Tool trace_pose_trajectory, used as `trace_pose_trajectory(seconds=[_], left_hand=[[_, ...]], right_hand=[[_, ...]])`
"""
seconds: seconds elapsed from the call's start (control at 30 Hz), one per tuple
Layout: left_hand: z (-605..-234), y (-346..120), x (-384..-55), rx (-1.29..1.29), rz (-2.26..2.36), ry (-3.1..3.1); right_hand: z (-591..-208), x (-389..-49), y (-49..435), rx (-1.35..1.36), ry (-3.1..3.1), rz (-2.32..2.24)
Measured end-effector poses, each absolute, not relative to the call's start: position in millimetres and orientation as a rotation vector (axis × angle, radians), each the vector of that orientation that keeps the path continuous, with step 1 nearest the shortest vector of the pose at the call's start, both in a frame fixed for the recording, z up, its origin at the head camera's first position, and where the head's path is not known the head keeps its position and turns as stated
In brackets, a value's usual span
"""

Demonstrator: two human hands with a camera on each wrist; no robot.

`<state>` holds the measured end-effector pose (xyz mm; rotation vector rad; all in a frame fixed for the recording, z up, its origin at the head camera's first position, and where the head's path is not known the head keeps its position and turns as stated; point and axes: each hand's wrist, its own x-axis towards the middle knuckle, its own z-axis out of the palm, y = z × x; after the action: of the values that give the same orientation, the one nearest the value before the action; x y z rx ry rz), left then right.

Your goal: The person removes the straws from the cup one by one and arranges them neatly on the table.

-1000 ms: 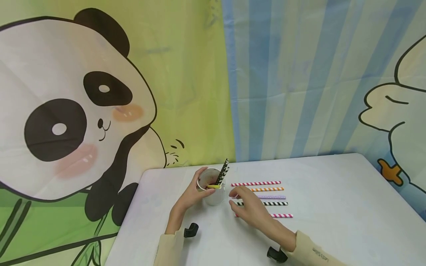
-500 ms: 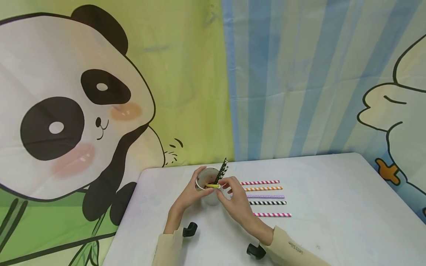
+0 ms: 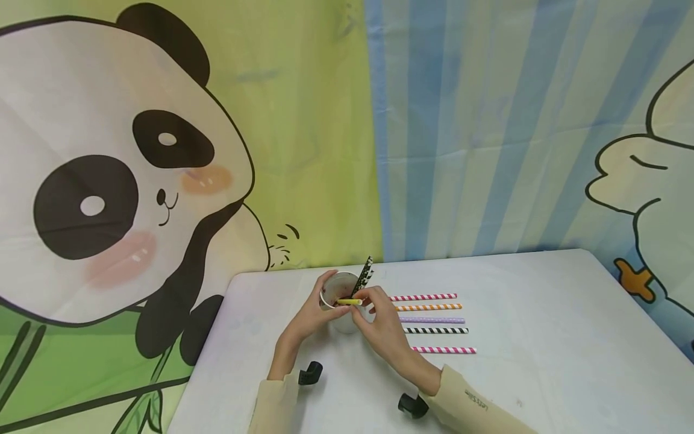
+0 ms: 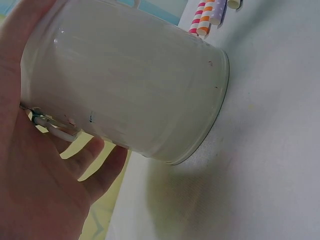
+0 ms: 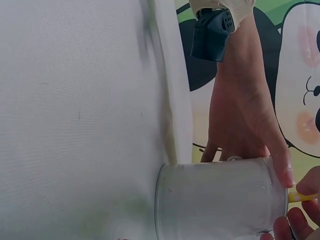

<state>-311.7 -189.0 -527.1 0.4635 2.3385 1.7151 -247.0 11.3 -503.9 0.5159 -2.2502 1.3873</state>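
Observation:
My left hand (image 3: 311, 314) holds a whitish translucent cup (image 3: 345, 325) upright on the table, with the thumb near its rim. The same cup (image 4: 130, 75) fills much of the left wrist view. Black-and-white patterned paper straws (image 3: 362, 278) lean out of the cup's right side. A yellow straw (image 3: 344, 301) pokes out over the rim. My right hand (image 3: 384, 325) pinches the yellow straw's outer end between thumb and fingers. In the right wrist view the yellow straw (image 5: 298, 197) shows between the right fingertips (image 5: 311, 181) at the cup's mouth.
To the right of the cup, paper straws lie in a row: red striped (image 3: 425, 297), orange striped (image 3: 431, 307), purple dotted (image 3: 434, 320), black striped (image 3: 438, 331) and pink striped (image 3: 446, 350). A printed panda curtain hangs behind the white table (image 3: 542, 337).
My right hand has moved left from above the loose straws to the cup and now pinches the yellow straw. The left hand keeps its grip on the cup.

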Motion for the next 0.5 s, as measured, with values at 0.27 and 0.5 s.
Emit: trace_pose_trajectory(seconds=[0.27, 0.5], left_hand=[[-528, -188, -314, 0.463, 1.715, 2.341], [-527, -189, -313, 0.477, 1.716, 2.352]], right_hand=[[-499, -247, 12, 0.512, -2.242, 1.392], [-483, -239, 17, 0.503, -2.231, 1.44]])
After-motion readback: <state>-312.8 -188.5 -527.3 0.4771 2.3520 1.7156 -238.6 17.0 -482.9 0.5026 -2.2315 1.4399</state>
